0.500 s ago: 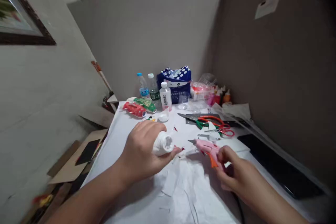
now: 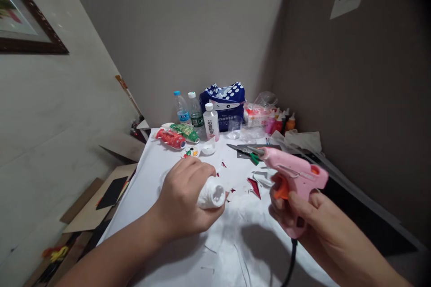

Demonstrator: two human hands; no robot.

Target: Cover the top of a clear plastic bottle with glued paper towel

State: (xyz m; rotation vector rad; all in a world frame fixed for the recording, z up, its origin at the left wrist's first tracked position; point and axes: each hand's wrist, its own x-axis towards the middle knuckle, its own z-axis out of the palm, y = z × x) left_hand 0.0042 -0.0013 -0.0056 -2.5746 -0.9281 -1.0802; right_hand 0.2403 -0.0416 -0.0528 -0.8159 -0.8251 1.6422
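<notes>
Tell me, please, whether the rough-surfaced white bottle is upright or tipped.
Tipped: the left hand holds the bottle sideways, its open mouth facing right rather than up.

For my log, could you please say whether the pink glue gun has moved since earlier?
Yes, the glue gun moved up and right, from below the scissors to overlapping them in view.

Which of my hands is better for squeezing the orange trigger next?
Probably your right hand: it holds the pink glue gun by the handle, beside the orange trigger. Your left hand grips the white bottle.
</notes>
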